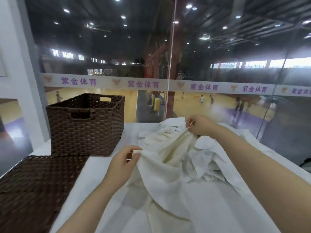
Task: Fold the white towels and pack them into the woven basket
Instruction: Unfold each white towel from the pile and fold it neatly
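Stretching between two hands, a white towel [161, 158] is held up over a rumpled pile of white towels [207, 153] on the white table [89, 172]. One edge is pinched by the left hand [123, 163] between thumb and fingers; another edge is pinched by the right hand [201, 125], farther back. Well apart to the left, the woven basket [86, 125] is seen standing upright, with a flat woven lid [35, 187] lying just in front of it.
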Action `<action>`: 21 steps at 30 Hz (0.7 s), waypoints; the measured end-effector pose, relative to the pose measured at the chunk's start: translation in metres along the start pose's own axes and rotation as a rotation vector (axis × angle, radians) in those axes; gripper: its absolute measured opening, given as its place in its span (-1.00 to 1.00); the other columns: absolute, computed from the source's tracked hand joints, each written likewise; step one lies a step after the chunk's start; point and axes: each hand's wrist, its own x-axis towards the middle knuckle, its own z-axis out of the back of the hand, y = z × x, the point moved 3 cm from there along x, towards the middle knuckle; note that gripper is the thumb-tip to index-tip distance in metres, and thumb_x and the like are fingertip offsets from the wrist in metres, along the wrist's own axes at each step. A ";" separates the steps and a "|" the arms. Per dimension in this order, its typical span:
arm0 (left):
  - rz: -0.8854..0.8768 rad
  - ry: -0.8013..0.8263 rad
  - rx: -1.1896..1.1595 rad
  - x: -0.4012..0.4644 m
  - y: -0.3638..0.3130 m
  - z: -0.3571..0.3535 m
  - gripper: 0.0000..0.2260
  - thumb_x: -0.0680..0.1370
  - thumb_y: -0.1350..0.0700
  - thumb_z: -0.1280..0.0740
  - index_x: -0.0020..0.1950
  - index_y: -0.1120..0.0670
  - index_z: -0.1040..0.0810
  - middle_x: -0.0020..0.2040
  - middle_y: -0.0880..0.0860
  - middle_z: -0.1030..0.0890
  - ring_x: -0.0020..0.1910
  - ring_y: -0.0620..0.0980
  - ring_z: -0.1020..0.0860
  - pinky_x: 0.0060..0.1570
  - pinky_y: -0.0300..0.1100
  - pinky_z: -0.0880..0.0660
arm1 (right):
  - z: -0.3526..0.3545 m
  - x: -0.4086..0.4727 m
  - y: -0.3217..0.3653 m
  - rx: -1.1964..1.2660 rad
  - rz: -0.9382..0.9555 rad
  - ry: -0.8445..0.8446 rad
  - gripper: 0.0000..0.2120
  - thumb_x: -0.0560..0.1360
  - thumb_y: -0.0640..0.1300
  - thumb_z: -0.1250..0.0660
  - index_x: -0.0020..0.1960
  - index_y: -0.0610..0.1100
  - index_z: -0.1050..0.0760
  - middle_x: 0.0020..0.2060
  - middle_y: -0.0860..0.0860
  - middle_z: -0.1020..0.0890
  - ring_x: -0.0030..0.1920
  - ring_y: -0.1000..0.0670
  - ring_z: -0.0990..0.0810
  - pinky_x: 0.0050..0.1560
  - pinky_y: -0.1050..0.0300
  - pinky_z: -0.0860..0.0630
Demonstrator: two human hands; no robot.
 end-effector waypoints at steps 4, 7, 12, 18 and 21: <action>-0.045 -0.095 0.060 0.034 -0.028 0.028 -0.88 0.60 0.14 -0.29 -0.07 -0.05 -0.57 -0.15 -0.11 -0.61 -0.17 -0.16 -0.55 -0.21 -0.24 -0.42 | 0.032 0.001 0.006 -0.014 0.057 -0.092 -0.79 0.41 -0.41 -0.16 -0.19 -0.11 -0.39 -0.19 -0.03 -0.48 -0.21 -0.06 -0.45 -0.32 0.14 -0.44; -0.092 -0.089 0.121 0.060 -0.046 0.047 -0.92 0.59 0.13 -0.30 -0.07 -0.02 -0.54 -0.15 -0.01 -0.60 -0.17 -0.02 -0.54 -0.18 -0.13 -0.42 | 0.053 0.000 0.016 -0.054 0.148 -0.147 -0.77 0.40 -0.45 -0.14 -0.21 -0.13 -0.34 -0.29 -0.02 -0.42 -0.20 -0.06 -0.36 -0.28 0.15 -0.29; -0.159 -0.133 0.241 0.097 -0.081 0.075 -0.93 0.61 0.13 -0.26 -0.02 -0.03 -0.50 -0.16 -0.04 -0.56 -0.17 -0.04 -0.50 -0.23 -0.15 -0.37 | 0.086 -0.006 0.039 -0.257 0.249 -0.217 -0.64 0.44 -0.41 -0.16 -0.30 0.00 -0.52 -0.23 0.10 -0.54 -0.15 -0.01 -0.48 -0.06 0.03 -0.50; -0.124 -0.227 0.170 0.128 -0.108 0.108 -0.92 0.63 0.05 -0.22 0.07 0.00 -0.48 -0.04 0.00 -0.55 -0.07 -0.01 -0.52 -0.20 -0.12 -0.42 | 0.104 -0.017 0.050 -0.565 0.318 -0.072 -0.77 0.48 -0.36 -0.25 -0.19 -0.08 -0.59 -0.15 0.07 -0.57 -0.14 0.04 -0.48 -0.04 0.19 -0.47; -0.062 -0.261 0.104 0.136 -0.105 0.124 -0.92 0.61 0.02 -0.24 0.05 -0.03 -0.49 0.02 0.01 -0.57 0.00 0.04 -0.54 -0.05 0.01 -0.52 | 0.114 -0.020 0.036 -0.564 0.287 -0.034 -0.78 0.50 -0.27 -0.19 -0.21 -0.06 -0.56 -0.22 0.07 -0.57 -0.14 -0.03 -0.51 -0.08 0.09 -0.47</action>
